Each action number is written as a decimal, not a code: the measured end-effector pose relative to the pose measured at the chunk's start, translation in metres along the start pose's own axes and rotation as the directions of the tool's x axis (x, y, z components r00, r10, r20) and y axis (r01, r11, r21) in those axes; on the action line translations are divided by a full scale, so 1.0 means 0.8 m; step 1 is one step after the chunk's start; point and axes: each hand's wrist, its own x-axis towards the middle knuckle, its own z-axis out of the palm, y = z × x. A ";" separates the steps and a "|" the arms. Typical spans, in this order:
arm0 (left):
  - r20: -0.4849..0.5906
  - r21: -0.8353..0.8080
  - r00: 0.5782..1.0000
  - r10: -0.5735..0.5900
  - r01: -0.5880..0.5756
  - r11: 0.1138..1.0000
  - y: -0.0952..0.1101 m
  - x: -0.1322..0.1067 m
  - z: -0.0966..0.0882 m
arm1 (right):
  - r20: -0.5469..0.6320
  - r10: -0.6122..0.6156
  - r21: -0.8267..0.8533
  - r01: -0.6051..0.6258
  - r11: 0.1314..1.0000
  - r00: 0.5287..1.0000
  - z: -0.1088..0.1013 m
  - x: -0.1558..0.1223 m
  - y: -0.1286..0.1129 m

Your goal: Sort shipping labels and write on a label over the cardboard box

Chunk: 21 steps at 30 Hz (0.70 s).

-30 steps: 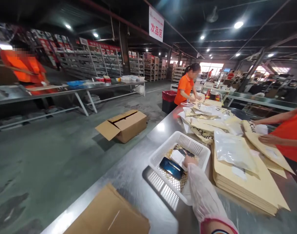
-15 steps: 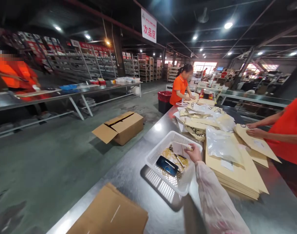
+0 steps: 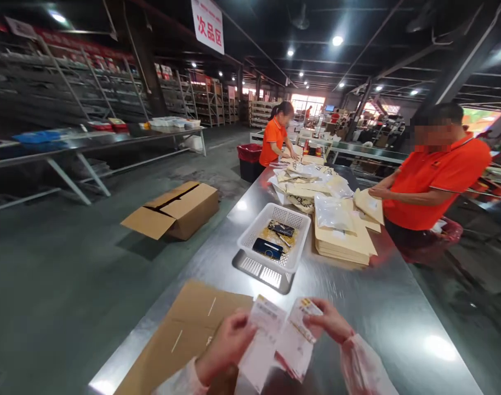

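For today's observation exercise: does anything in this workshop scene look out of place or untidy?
One thing: a cardboard box lies on the floor beside the steel table, flaps open. The envelopes at the far end are in a loose, skewed heap, unlike the squared stack nearer.

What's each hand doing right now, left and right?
Left hand: closed on a white packet.
Right hand: closed on a second white packet.

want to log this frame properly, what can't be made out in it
- Head view: print on the two white packets, left hand holding one, right hand the other: too small and blurred.
- Items in the white basket: too small to name.
- Flat cardboard: cut off by the bottom edge.
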 end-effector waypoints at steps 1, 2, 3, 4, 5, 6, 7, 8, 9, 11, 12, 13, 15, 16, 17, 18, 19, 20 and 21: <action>0.044 0.009 0.999 0.028 -0.028 1.000 -0.001 0.009 0.023 | -0.008 0.011 -0.049 -0.011 0.999 1.000 0.014 -0.009 0.006; 0.077 0.007 0.997 0.012 -0.013 1.000 -0.005 0.015 0.043 | -0.018 0.020 -0.082 -0.021 0.996 1.000 0.026 -0.015 0.010; 0.096 0.010 0.995 -0.022 0.021 1.000 -0.011 0.020 0.062 | -0.034 0.027 -0.073 -0.029 0.997 0.999 0.037 -0.020 0.013; 0.089 0.007 0.994 -0.062 0.062 0.998 -0.019 0.023 0.078 | -0.045 0.036 -0.008 -0.036 0.999 0.998 0.046 -0.026 0.016; 0.057 -0.003 0.994 -0.097 0.097 0.995 -0.027 0.024 0.093 | -0.035 0.048 0.107 -0.044 0.993 0.998 0.052 -0.031 0.019; 0.002 -0.015 0.994 -0.112 0.112 0.994 -0.034 0.023 0.105 | -0.001 0.054 0.241 -0.052 0.969 0.999 0.057 -0.038 0.022; -0.067 -0.029 0.992 -0.110 0.108 0.994 -0.039 0.021 0.116 | 0.044 0.052 0.365 -0.064 0.929 0.998 0.060 -0.047 0.027; -0.134 -0.045 0.986 -0.100 0.094 0.995 -0.043 0.018 0.126 | 0.082 0.037 0.463 -0.071 0.883 0.996 0.060 -0.057 0.032; -0.179 -0.061 0.980 -0.086 0.076 0.995 -0.044 0.014 0.135 | 0.103 0.020 0.527 -0.071 0.847 0.994 0.059 -0.067 0.037; -0.167 -0.102 0.984 -0.055 0.038 0.994 -0.040 0.007 0.150 | 0.063 0.011 0.569 -0.045 0.821 0.998 0.051 -0.086 0.050; -0.114 -0.142 0.992 -0.048 0.032 0.989 -0.036 0.003 0.156 | 0.018 0.021 0.574 -0.028 0.818 1.000 0.044 -0.094 0.055; -0.049 -0.194 0.998 -0.049 0.039 0.980 -0.031 0.000 0.161 | -0.020 0.032 0.578 -0.014 0.816 0.999 0.036 -0.101 0.060; 0.048 -0.284 0.997 -0.060 0.072 0.956 -0.019 -0.004 0.169 | -0.058 0.038 0.595 0.004 0.804 0.998 0.018 -0.113 0.068; 0.074 -0.295 0.995 -0.069 0.088 0.951 -0.013 -0.007 0.173 | -0.062 0.023 0.607 0.019 0.794 0.998 0.010 -0.120 0.071; 0.094 -0.277 0.993 -0.073 0.096 0.956 -0.009 -0.010 0.177 | -0.059 -0.003 0.619 0.039 0.784 0.998 0.003 -0.127 0.076; 0.116 -0.234 0.990 -0.074 0.100 0.967 -0.006 -0.015 0.182 | -0.042 -0.038 0.623 0.056 0.780 0.998 -0.002 -0.136 0.081; 0.144 -0.170 0.987 -0.072 0.097 0.981 -0.006 -0.020 0.187 | -0.018 -0.072 0.618 0.068 0.783 0.997 -0.003 -0.144 0.087; 0.179 -0.094 0.982 -0.067 0.084 0.992 -0.008 -0.026 0.192 | 0.001 -0.106 0.606 0.084 0.791 0.994 -0.003 -0.152 0.093; 0.195 -0.022 0.978 -0.072 0.078 0.997 -0.013 -0.031 0.195 | 0.028 -0.130 0.585 0.089 0.806 0.991 -0.001 -0.158 0.100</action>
